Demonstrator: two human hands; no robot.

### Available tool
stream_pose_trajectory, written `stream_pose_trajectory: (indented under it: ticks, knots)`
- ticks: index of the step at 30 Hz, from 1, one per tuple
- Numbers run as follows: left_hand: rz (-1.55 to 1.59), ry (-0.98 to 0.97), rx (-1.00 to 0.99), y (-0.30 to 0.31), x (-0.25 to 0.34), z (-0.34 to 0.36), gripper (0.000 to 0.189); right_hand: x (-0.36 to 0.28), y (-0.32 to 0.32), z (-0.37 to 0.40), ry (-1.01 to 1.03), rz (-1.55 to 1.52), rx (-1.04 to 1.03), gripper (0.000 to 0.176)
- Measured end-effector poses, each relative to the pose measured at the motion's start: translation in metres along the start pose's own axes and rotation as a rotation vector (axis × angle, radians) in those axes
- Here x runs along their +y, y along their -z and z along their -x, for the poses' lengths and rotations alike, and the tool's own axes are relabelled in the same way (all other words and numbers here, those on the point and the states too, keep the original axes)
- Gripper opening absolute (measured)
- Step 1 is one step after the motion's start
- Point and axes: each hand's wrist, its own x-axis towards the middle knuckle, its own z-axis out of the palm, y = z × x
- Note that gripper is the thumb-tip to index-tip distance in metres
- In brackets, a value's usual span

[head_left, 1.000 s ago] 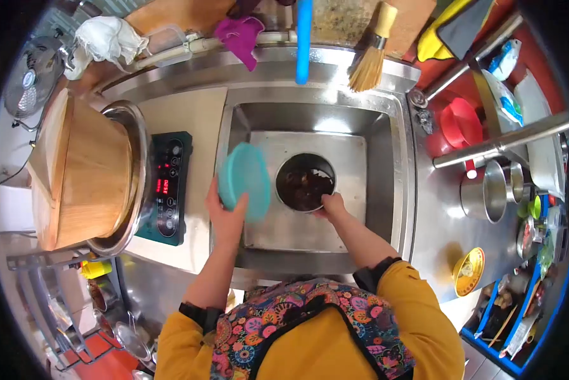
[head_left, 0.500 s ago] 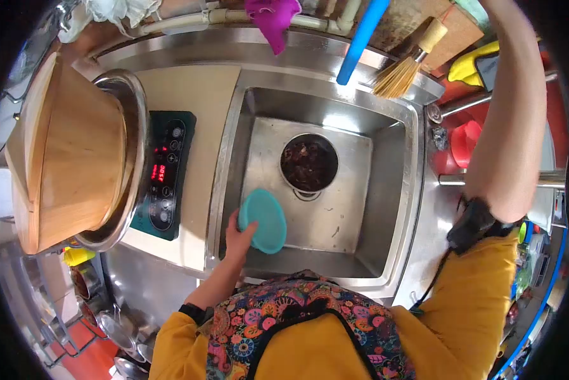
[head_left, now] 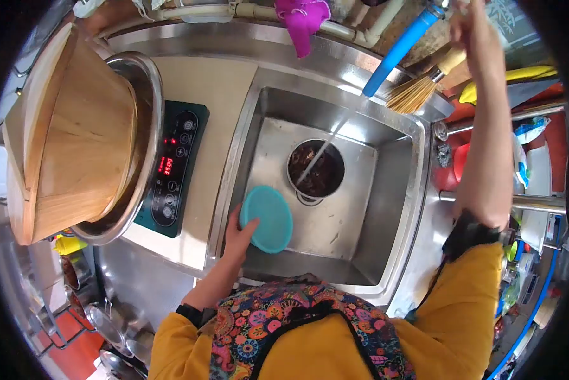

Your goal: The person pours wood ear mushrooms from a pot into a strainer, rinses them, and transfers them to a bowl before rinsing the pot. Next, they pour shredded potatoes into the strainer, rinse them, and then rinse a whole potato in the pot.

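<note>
My left hand (head_left: 236, 235) grips the rim of a teal plastic bowl (head_left: 267, 220), thumb on the inside, over the near left part of the steel sink (head_left: 354, 231). A metal pot (head_left: 309, 200) stands on the sink floor, holding dark brown pieces (head_left: 322, 170) in liquid. From a blue hose (head_left: 395, 57) a stream of water (head_left: 322, 152) falls into the pot. At the top right, my right hand (head_left: 473, 30) is raised with curled fingers at the tap (head_left: 445, 6) above the hose; the fingertips are partly hidden at the frame edge.
Left of the sink, an induction cooker (head_left: 172, 168) with a lit red display sits on the counter (head_left: 230, 95). A tall wooden steamer (head_left: 85, 139) stands in a steel basin (head_left: 154, 76). A bamboo brush (head_left: 417, 92) and a purple cloth (head_left: 302, 22) are behind the sink.
Water now runs from the blue hose into the pot. My right hand has come into view by the tap, and the hose looks tilted. My left hand still holds the bowl.
</note>
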Motion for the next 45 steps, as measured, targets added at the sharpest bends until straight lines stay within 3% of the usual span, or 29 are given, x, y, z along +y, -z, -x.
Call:
stream_pose_trajectory:
  ticks: [4, 5, 6, 8, 11, 14, 15, 18, 21, 27, 34, 36, 37, 39, 40, 41, 42, 43, 45]
  knots:
    - [-0.027, 0.086, 0.014, 0.000, -0.004, 0.002, 0.073, 0.025, -0.055, 0.059, -0.264, -0.139, -0.473, 0.041]
    - [-0.033, 0.091, 0.014, -0.001, -0.004, 0.003, 0.074, 0.030, -0.076, 0.068, -0.161, -0.185, -0.444, 0.039]
    - [-0.039, 0.094, 0.012, -0.002, -0.004, 0.003, 0.074, 0.031, -0.082, 0.070, -0.229, -0.214, -0.473, 0.035]
    - [-0.058, 0.090, 0.012, 0.000, -0.009, 0.002, 0.074, 0.061, -0.089, 0.068, -0.089, 0.030, -0.262, 0.029]
    - [-0.064, 0.087, 0.014, 0.006, -0.024, -0.007, 0.075, 0.060, -0.081, 0.069, -0.052, 0.219, -0.246, 0.027]
    - [-0.044, 0.130, 0.022, 0.005, -0.036, -0.009, 0.077, 0.043, -0.084, 0.080, -0.199, 0.025, -0.286, 0.026]
    - [-0.058, 0.150, 0.030, 0.008, -0.043, -0.012, 0.078, 0.046, -0.087, 0.080, -0.143, 0.104, -0.207, 0.026]
    - [-0.103, 0.187, 0.039, 0.012, -0.054, -0.017, 0.079, 0.046, -0.090, 0.077, -0.192, 0.057, -0.253, 0.026]
    - [-0.114, 0.196, 0.026, 0.012, -0.052, -0.018, 0.079, 0.057, -0.089, 0.077, -0.117, 0.133, -0.179, 0.027]
    - [-0.059, 0.210, 0.020, 0.011, -0.049, -0.023, 0.078, 0.058, -0.088, 0.078, -0.175, 0.077, -0.232, 0.026]
    - [-0.067, 0.235, 0.002, 0.005, -0.046, -0.024, 0.079, 0.057, -0.107, 0.093, -0.272, -0.186, -0.196, 0.025]
    - [-0.161, 0.166, -0.011, 0.018, -0.082, -0.040, 0.078, 0.068, -0.117, 0.112, -0.249, -0.187, -0.177, 0.026]
    - [-0.204, 0.131, -0.016, 0.021, -0.096, -0.045, 0.077, 0.087, -0.127, 0.129, -0.237, -0.048, -0.245, 0.025]
    - [-0.668, -0.065, 0.048, 0.016, -0.092, -0.040, 0.077, 0.143, -0.153, 0.181, -0.086, 0.253, -0.392, 0.022]
    - [-0.900, -0.164, 0.086, 0.013, -0.085, -0.038, 0.077, 0.177, -0.170, 0.215, -0.154, 0.382, -0.594, 0.028]
    - [-0.960, -0.287, 0.053, 0.005, -0.074, -0.038, 0.077, 0.203, -0.183, 0.247, -0.119, 0.255, -0.704, 0.037]
    - [-1.021, -0.410, 0.023, -0.008, -0.060, -0.040, 0.076, 0.205, -0.197, 0.268, -0.064, 0.378, -0.805, 0.048]
    - [-1.085, -0.535, -0.008, -0.022, -0.048, -0.045, 0.076, 0.211, -0.211, 0.281, -0.149, 0.369, -0.974, 0.062]
    - [-0.824, -0.415, -0.085, -0.055, -0.027, -0.065, 0.073, 0.206, -0.233, 0.298, -0.006, 0.507, -1.034, 0.074]
